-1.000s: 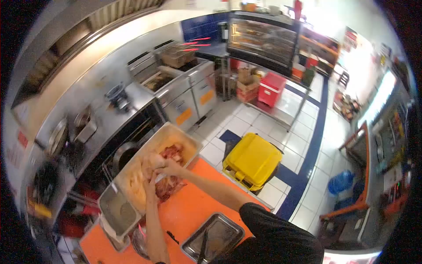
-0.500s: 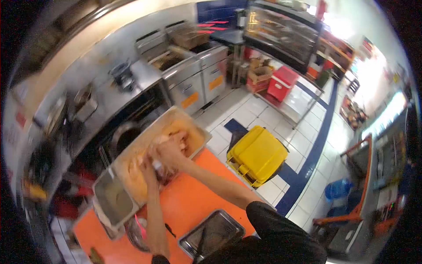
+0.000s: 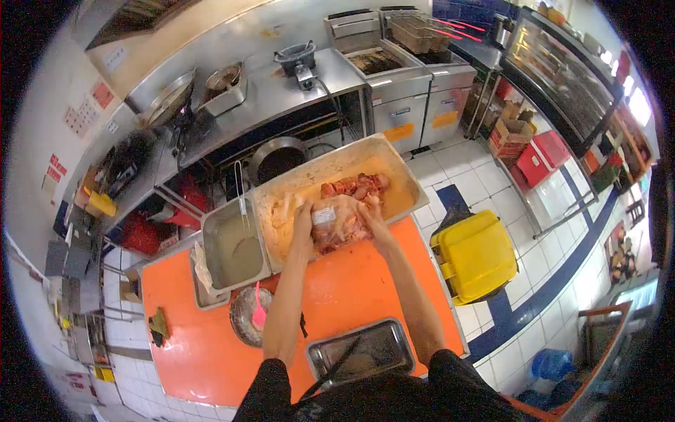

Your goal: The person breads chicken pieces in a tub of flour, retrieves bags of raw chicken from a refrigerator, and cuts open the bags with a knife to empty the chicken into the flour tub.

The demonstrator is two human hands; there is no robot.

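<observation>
A clear plastic bag of raw meat [image 3: 336, 224] with a white label lies over the front rim of a large metal pan [image 3: 411, 176]. My left hand [image 3: 303, 224] grips the bag's left side. On its right side my right hand [image 3: 373, 216] is closed around the upper edge. Behind the bag, dark red meat pieces [image 3: 351, 185] lie in the pan on an orange powdery or pasty layer. Paler pieces [image 3: 283, 211] sit to the left of my left hand. What my fingertips press on is partly hidden by the bag.
Left of the pan stands a smaller metal container [image 3: 239, 264] of cloudy liquid with a long-handled strainer. A bowl [image 3: 246, 316] with a pink spoon [image 3: 259, 309] and a metal tray [image 3: 394, 344] rest on the orange table [image 3: 190, 352]. A yellow bin [image 3: 478, 257] stands at right.
My view has turned, and the pan sits farther right in it. My hands, close together before, are now apart on either side of the bag. The red meat pieces show more clearly.
</observation>
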